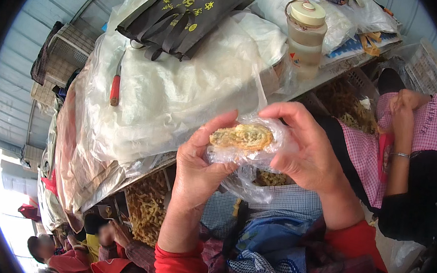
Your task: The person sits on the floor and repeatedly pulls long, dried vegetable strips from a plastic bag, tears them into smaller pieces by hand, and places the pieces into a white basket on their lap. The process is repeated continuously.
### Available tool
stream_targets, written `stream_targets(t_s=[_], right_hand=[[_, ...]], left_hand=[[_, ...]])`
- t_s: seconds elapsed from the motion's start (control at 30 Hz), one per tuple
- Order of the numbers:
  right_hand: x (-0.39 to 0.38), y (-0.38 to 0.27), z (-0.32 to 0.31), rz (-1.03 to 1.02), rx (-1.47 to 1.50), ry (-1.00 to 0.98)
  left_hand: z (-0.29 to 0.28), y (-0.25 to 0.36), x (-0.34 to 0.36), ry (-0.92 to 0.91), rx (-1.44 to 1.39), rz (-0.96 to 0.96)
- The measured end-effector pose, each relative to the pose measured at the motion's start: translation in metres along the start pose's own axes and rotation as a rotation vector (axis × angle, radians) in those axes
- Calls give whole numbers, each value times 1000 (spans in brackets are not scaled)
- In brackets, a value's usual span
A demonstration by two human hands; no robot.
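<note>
Near the surface (330, 74), the left hand (199, 160) and right hand (307, 148) hold, from two sides, a clear plastic wrap (281, 135). Between them, the wrap surrounds a flaky pastry (245, 137); light, even pressure probably prevents its layers from crumbling.

Underside of pastry (244, 137) out of sight in plastic wrap (245, 158)

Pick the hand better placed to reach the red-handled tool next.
Probably the left hand: it is nearer the red-handled tool; the right hand is farther across. Both hold the flaky food.
</note>
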State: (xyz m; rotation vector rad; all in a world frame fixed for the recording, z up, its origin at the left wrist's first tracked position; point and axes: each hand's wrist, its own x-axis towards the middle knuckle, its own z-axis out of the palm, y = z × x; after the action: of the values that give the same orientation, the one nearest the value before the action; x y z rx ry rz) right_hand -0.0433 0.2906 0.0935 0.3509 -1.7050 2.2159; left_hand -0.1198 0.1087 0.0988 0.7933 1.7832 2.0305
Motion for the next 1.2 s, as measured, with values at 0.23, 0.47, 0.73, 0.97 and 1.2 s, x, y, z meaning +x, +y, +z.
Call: stream_targets(t_s=[0.23, 0.47, 0.73, 0.97, 1.2], right_hand=[[-22, -11, 21, -257, -528, -15], [-66, -61, 22, -277, 37, -545], [-102, -64, 55, -273, 422, -272], [-84, -57, 46, -270, 310, -431], [-59, -45, 28, -224, -244, -297]], left_hand=[[9, 8, -45, 132, 38, 135], [29, 91, -66, -346, 533, 542], [38, 65, -75, -242, 592, 468], [35, 71, -83, -214, 622, 466], [33, 77, -83, -242, 724, 444]])
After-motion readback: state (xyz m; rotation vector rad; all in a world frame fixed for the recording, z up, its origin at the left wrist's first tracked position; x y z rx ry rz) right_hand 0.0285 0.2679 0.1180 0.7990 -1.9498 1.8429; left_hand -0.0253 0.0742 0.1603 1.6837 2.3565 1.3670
